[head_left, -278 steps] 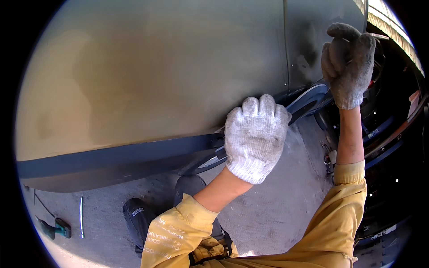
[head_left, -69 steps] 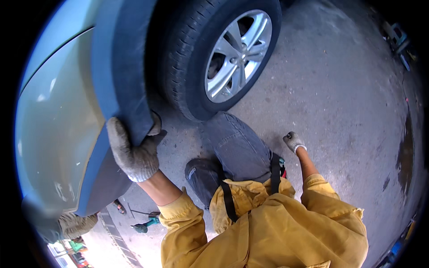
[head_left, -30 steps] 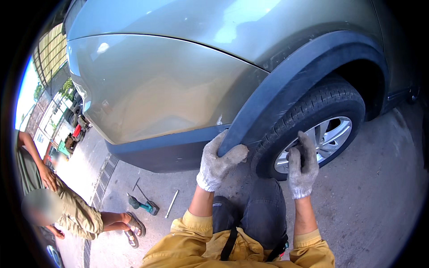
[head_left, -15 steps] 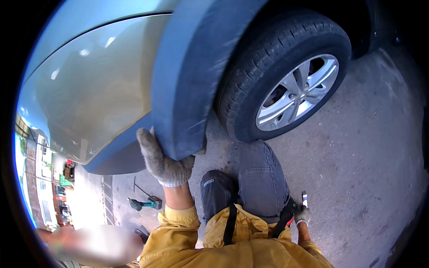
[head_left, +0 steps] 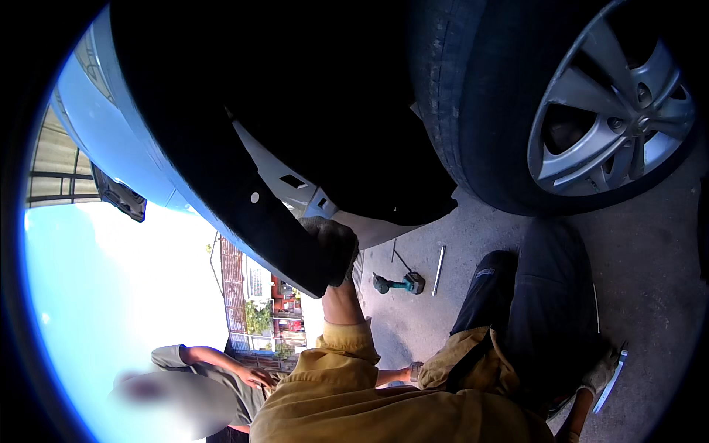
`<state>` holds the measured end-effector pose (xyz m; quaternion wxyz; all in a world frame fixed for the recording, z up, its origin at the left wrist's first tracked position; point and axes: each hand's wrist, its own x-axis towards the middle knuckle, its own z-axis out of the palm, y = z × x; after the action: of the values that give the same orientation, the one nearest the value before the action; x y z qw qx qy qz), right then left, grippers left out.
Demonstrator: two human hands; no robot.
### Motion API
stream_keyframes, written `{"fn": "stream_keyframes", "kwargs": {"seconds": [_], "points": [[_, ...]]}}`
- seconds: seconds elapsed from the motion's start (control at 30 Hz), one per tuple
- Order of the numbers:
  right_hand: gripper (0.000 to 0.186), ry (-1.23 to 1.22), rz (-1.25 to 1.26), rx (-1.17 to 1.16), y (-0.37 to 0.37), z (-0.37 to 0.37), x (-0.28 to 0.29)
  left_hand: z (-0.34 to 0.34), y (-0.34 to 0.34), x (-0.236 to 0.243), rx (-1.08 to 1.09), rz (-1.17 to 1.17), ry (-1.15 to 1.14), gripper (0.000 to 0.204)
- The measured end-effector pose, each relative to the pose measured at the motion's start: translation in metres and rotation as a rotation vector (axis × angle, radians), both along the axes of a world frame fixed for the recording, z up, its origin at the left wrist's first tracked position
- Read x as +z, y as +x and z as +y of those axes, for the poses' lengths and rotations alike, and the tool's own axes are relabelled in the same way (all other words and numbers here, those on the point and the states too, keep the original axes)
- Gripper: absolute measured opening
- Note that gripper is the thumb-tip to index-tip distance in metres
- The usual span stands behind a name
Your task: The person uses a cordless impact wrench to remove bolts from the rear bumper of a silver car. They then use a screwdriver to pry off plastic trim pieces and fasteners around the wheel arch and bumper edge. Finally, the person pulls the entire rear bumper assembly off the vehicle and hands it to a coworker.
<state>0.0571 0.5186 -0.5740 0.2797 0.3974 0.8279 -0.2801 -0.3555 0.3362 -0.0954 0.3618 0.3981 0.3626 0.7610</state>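
My left hand [head_left: 329, 244], in a grey glove, grips the lower end of a dark wheel-arch trim [head_left: 214, 170], whose inner side shows a white round spot. Behind it, the mudguard and the lower bodywork [head_left: 303, 192] with small square openings lie largely in shadow beside the tyre and alloy wheel [head_left: 642, 125]. Low at the right, by my dark trouser leg [head_left: 554, 288], my right hand [head_left: 598, 369] reaches down beside a long pale strip-like tool [head_left: 609, 384]; its fingers are too dark to make out.
A cordless drill [head_left: 406, 283], a thin rod and a silver bar [head_left: 439, 269] lie on the concrete floor [head_left: 480, 229]. Another person [head_left: 229, 369] stands at the lower left, one arm bent. Bright sky and buildings show beyond.
My view has swung down beneath the arch, so the trim's inner side shows. My left hand keeps its grip; my right hand has left the wheel for the floor at lower right.
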Motion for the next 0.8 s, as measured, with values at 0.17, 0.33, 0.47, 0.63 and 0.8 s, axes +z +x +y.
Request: {"fn": "stream_keyframes", "kwargs": {"seconds": [0.17, 0.33, 0.47, 0.63, 0.8], "points": [[0.048, -0.097, 0.277, 0.082, 0.032, 0.002, -0.029, 0.004, -0.025, -0.005, -0.279, -0.129, 0.138, 0.031], [0.055, -0.102, 0.196, -0.048, -0.001, 0.018, 0.007, -0.023, -0.036, -0.006, -0.472, -0.097, 0.071, 0.03], [0.059, -0.115, 0.22, -0.078, 0.0, 0.02, -0.005, -0.033, -0.027, -0.001, -0.328, -0.06, 0.054, 0.03], [0.055, -0.239, 0.276, -0.083, -0.009, 0.021, -0.01, -0.032, -0.037, 0.001, -0.433, -0.056, 0.1, 0.032], [0.044, -0.169, 0.5, -0.254, -0.019, 0.038, -0.002, -0.036, -0.049, 0.002, -0.564, -0.038, 0.023, 0.032]]}}
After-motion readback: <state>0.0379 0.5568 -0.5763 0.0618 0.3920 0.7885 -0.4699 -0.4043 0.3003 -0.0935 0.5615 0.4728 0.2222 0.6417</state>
